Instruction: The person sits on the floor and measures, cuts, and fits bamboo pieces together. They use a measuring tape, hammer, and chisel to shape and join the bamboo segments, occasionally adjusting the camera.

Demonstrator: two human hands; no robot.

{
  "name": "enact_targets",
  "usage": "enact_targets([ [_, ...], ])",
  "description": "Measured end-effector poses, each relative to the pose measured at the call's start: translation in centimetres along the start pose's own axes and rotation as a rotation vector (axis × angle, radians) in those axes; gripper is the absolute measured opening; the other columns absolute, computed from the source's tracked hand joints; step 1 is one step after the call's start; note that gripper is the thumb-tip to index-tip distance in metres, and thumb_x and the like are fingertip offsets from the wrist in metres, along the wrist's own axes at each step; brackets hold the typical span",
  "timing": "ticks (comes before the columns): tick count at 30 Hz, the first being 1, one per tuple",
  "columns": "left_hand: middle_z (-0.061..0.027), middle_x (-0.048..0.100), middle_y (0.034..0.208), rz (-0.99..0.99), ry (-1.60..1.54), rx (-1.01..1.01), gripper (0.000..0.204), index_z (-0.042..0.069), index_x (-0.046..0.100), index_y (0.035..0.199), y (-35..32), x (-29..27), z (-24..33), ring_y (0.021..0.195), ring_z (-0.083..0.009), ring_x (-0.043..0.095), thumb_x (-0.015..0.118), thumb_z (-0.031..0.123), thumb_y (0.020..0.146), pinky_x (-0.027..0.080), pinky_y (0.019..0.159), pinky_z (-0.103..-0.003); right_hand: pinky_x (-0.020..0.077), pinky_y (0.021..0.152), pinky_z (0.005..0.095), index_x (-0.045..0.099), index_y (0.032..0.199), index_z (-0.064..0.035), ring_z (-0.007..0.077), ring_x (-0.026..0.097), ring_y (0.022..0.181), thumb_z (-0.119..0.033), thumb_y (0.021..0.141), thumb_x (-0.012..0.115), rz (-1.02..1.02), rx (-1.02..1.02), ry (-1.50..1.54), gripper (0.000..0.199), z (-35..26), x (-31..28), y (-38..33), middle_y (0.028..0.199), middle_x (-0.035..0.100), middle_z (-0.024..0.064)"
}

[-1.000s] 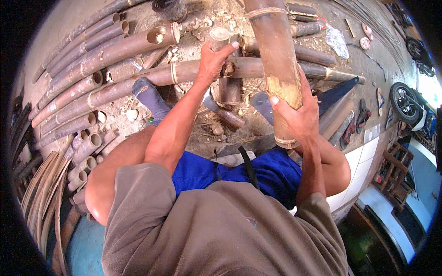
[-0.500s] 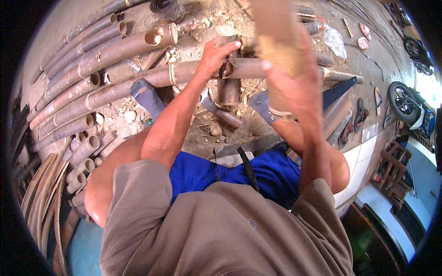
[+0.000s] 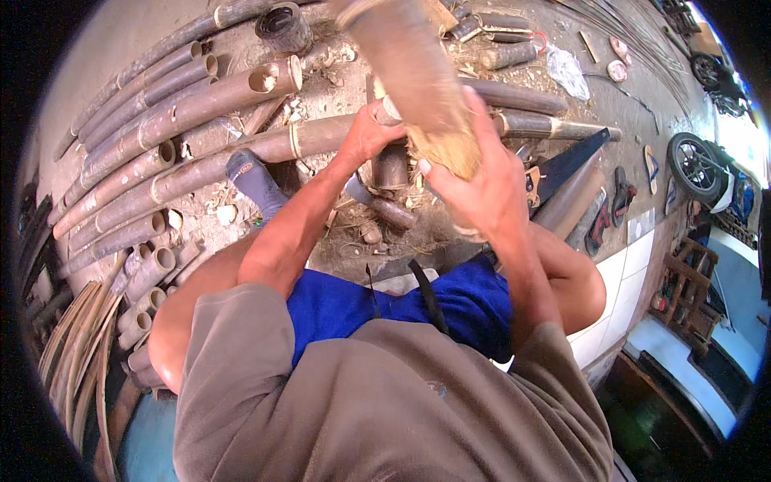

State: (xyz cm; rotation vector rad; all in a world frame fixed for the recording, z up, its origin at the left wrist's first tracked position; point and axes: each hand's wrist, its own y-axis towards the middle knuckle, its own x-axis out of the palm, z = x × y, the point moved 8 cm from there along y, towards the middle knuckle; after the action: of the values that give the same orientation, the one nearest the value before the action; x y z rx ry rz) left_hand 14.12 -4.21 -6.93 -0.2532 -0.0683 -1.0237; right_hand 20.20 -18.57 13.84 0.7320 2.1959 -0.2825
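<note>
My right hand (image 3: pixel 488 186) is wrapped round a thick wooden mallet (image 3: pixel 414 72), brown with a worn yellowish end and blurred by motion. My left hand (image 3: pixel 368 138) is closed round a short upright handle (image 3: pixel 389 110) with a pale blunt top. Its lower part is hidden by my fingers and the mallet. Both hands are over a long brown bamboo pole (image 3: pixel 249 146) that lies crosswise before me. The mallet hides the pole's middle. Below the pole, a short dark bamboo piece (image 3: pixel 391 170) shows, and nearer lies a short-handled metal-bladed tool (image 3: pixel 392 210).
Several bamboo lengths (image 3: pixel 173 112) lie at the left, with cut tubes (image 3: pixel 152 265) and split strips (image 3: pixel 80 345) nearer. A handsaw (image 3: pixel 572 165) rests at the right beside my leg. Wood chips litter the floor round my socked foot (image 3: pixel 255 183). A motorcycle wheel (image 3: pixel 695 167) stands far right.
The mallet and my right hand have swung left and nearer the left hand, now covering the pole's middle. My left hand has shifted slightly, still closed on the upright handle. The view has tilted a little.
</note>
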Motion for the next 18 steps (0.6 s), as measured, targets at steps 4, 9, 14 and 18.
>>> enact_targets([
  [4,-0.0099,0.066,0.133,-0.094,-0.336,0.094,0.059,0.001,0.058,0.137,0.3,1.2,-2.3,0.123,-0.0161,0.058,0.082,0.020,0.087,0.049,0.106,-0.035,0.0552,0.089,0.0511,0.038,0.158,-0.0174,0.0476,0.070,0.099,-0.039,0.077,0.080,-0.199,0.135,-0.026,0.094,3.4,4.1,-3.4,0.112,0.070,0.0301],
  [9,-0.0047,0.075,0.098,0.544,0.114,0.024,0.034,0.001,0.072,0.111,1.1,-3.8,-0.4,0.091,-0.0203,0.069,0.079,0.026,0.089,0.054,0.084,-0.036,0.0550,0.094,0.0444,0.034,0.160,-0.0116,0.0409,0.072,0.107,-0.034,0.079,0.080,-0.164,0.329,0.162,0.096,4.8,1.9,-5.4,0.115,0.071,0.0292],
  [14,0.0006,0.072,0.090,0.402,0.040,0.087,0.029,0.002,0.070,0.106,0.2,-3.7,0.5,0.078,-0.0151,0.065,0.081,0.021,0.087,0.053,0.071,-0.033,0.0538,0.099,0.0368,0.031,0.160,-0.0043,0.0272,0.072,0.111,-0.019,0.081,0.080,0.091,0.283,0.394,0.094,5.0,-0.3,-6.1,0.124,0.071,0.0226],
  [18,-0.0029,0.074,0.105,0.176,0.081,0.104,0.042,0.001,0.070,0.116,-1.6,0.4,-0.8,0.096,-0.0116,0.067,0.085,0.025,0.084,0.054,0.088,-0.031,0.0536,0.099,0.0375,0.030,0.159,-0.0003,0.0250,0.069,0.114,-0.020,0.079,0.082,0.167,0.188,0.458,0.098,2.6,0.1,-5.5,0.128,0.069,0.0228],
])
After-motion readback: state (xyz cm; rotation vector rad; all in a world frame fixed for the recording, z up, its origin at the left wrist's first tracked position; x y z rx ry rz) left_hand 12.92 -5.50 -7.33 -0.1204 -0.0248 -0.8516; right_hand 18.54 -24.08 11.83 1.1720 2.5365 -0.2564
